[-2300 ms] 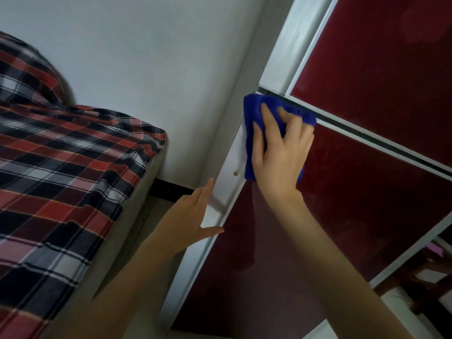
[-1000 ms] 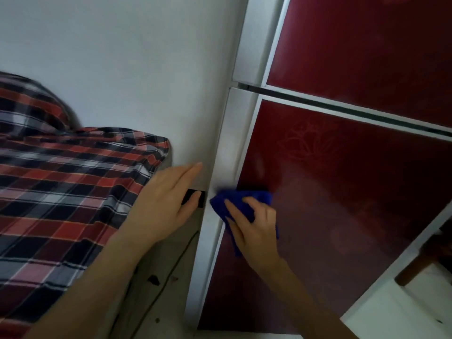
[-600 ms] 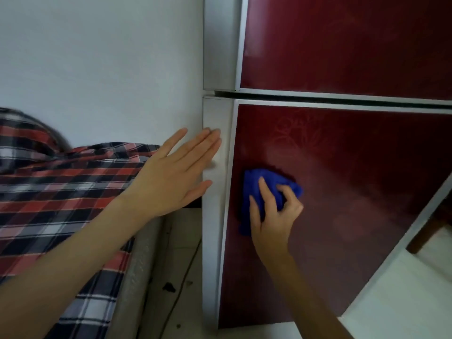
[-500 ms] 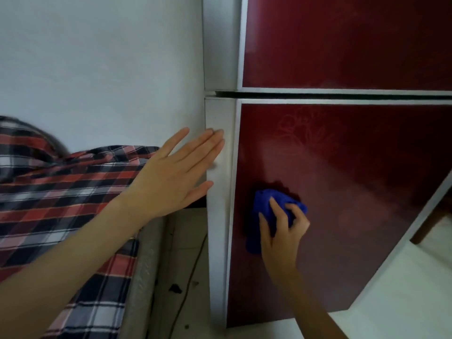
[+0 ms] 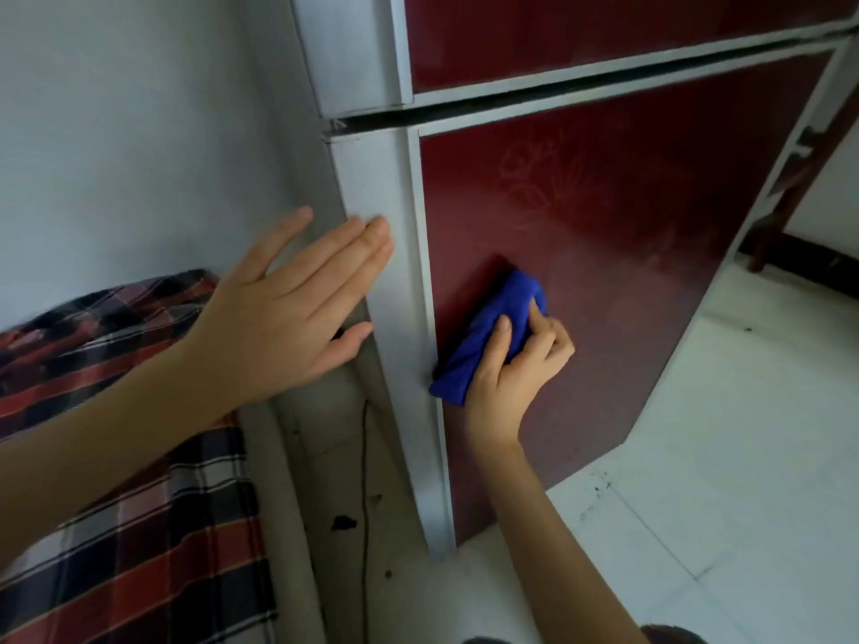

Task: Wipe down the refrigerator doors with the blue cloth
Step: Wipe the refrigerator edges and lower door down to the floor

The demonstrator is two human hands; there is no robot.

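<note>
The refrigerator has two dark red doors with silver-grey frames: the upper door and the lower door, parted by a dark gap. My right hand grips the bunched blue cloth and presses it against the lower door near its left edge. My left hand lies flat with straight fingers, fingertips touching the grey side strip of the lower door.
A bed with a red, black and white plaid cover stands close on the left against a white wall. A dark cable runs down the narrow floor gap beside the fridge. White tiled floor spreads to the right, with a dark wooden frame behind.
My right hand has carried the cloth down the lower door's left side from the top corner, then bunched it. My left hand rose from beside the bed to the door's side strip.
</note>
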